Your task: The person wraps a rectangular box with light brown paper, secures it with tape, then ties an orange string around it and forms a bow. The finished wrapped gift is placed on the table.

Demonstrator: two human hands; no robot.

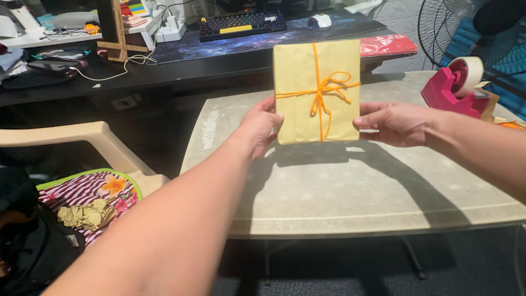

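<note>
Grey table (pixel 350 192) | left hand (pixel 262 125), right hand (pixel 392 123) hold wrapped parcel (pixel 316 90) (upright)

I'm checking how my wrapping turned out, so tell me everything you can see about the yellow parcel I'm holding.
The yellow wrapped parcel is a flat rectangle in plain, slightly creased yellow paper. Orange string crosses it lengthwise and widthwise, tied in a bow right of centre with loose ends hanging down. It is held upright, facing the camera, above the pale grey table, not resting on it. The left hand grips its lower left edge and the right hand its lower right edge. No tears or tape show.
</note>
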